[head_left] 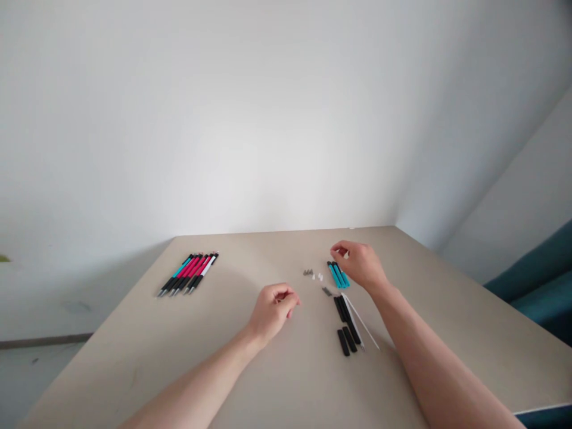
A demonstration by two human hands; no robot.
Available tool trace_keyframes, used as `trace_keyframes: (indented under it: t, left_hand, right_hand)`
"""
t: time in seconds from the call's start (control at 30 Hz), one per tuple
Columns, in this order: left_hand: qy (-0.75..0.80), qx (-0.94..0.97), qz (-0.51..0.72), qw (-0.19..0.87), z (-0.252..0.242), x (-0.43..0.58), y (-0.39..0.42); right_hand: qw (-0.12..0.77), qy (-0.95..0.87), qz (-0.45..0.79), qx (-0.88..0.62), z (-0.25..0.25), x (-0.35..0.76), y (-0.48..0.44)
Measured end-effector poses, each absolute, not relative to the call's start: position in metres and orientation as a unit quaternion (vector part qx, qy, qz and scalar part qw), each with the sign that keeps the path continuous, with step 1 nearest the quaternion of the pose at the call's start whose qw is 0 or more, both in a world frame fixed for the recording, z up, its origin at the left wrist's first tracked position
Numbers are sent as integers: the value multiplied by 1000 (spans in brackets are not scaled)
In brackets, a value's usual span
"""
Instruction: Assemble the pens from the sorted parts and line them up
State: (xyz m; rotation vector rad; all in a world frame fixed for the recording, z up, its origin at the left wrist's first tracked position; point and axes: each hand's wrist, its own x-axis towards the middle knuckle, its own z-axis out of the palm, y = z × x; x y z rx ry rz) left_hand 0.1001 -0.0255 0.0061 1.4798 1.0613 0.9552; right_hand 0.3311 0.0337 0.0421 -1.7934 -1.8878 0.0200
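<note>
My left hand (274,308) is near the middle of the table with its fingers curled in and the thumb against them. Nothing shows between those fingers. Over the far end of the blue pen barrels (336,275) is my right hand (361,262), its thumb and forefinger bent together in a pinch. Whatever that pinch may hold is too small or hidden to make out. The blue barrels have black ends and lie side by side, one partly hidden by the right hand. Left of them are small grey metal pen tips (308,272) and small white pieces (319,277).
Black grips (346,341), white refills (361,322) and small grey pieces (327,291) lie nearer on the right. A row of whole pens (190,274), pink, blue and white with black grips, lies at the left. A wall (268,119) borders the table (250,256); teal fabric (536,280) hangs right.
</note>
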Motion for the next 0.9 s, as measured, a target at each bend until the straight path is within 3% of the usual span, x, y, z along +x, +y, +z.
trace_keyframes:
  t: [0.43,0.9]
  left_hand:
    - [433,613,395,530,7,97,-18]
    - [417,624,408,521,8,95,-20]
  right_hand:
    - [117,-652,74,-746,15,361,42]
    - [107,-622,62,-773,13,359,45]
